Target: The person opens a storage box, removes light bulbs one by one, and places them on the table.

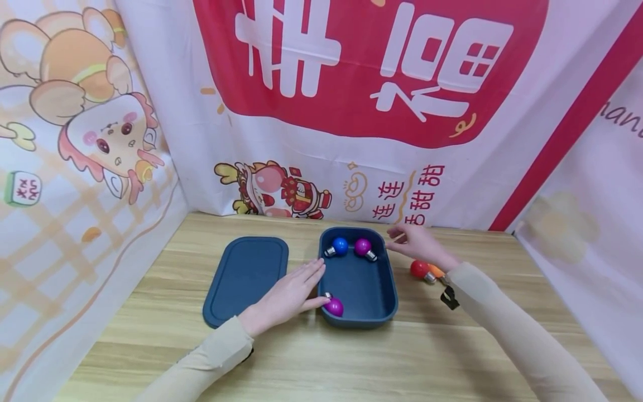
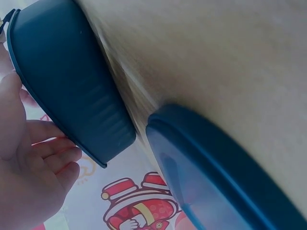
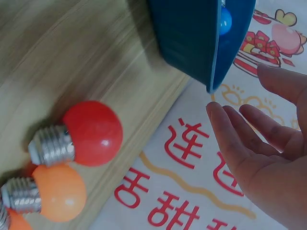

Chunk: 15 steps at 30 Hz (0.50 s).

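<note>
A dark blue box [image 1: 358,322] stands on the table with a blue bulb [image 1: 340,245] and a purple bulb [image 1: 363,247] at its far end. Another purple bulb [image 1: 334,307] lies in its near left corner. My left hand [image 1: 288,293] touches the box's left rim, fingers extended, thumb by the near purple bulb. Beside the far right rim is my right hand [image 1: 419,244], holding nothing, its fingers loosely bent and fingertips close to the box. To the right, partly behind that wrist, lie a red bulb [image 1: 420,269] and an orange bulb [image 3: 61,192].
A flat dark blue lid [image 1: 246,279] lies on the table [image 1: 321,363] left of the box. Part of another orange bulb [image 3: 18,220] shows at the corner of the right wrist view. Printed cloth [image 1: 281,128] hangs behind the table and along both sides.
</note>
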Each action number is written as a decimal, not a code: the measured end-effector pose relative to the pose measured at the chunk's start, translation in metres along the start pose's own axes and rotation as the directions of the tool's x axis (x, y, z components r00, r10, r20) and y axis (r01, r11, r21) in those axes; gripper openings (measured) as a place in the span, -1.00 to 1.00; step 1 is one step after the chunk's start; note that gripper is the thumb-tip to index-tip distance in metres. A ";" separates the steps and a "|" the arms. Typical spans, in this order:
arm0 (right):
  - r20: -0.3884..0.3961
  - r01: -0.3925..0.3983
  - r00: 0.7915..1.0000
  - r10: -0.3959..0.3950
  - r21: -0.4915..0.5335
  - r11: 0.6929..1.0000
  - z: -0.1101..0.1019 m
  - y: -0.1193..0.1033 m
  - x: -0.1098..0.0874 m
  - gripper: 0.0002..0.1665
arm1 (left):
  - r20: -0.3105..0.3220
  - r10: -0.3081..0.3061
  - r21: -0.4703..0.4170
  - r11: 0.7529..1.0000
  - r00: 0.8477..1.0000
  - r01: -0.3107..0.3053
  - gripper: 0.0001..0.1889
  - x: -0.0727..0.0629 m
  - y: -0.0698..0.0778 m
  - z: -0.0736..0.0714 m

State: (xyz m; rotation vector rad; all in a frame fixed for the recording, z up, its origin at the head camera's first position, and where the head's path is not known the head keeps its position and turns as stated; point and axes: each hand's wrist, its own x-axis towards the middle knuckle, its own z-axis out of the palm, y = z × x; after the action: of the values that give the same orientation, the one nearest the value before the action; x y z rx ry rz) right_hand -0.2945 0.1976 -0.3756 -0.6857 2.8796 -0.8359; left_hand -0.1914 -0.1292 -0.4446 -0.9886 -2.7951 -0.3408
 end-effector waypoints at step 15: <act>0.037 0.071 0.997 -0.069 -0.062 0.996 0.022 -0.021 0.026 -0.54 | -0.020 0.013 -0.008 1.000 1.000 -0.014 -0.20 0.000 0.000 -0.001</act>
State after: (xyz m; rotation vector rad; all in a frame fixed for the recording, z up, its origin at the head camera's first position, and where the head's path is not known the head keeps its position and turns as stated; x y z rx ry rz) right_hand -0.3055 0.1590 -0.3817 -0.8038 2.8770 -0.7351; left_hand -0.1911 -0.1295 -0.4441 -0.9999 -2.7705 -0.3590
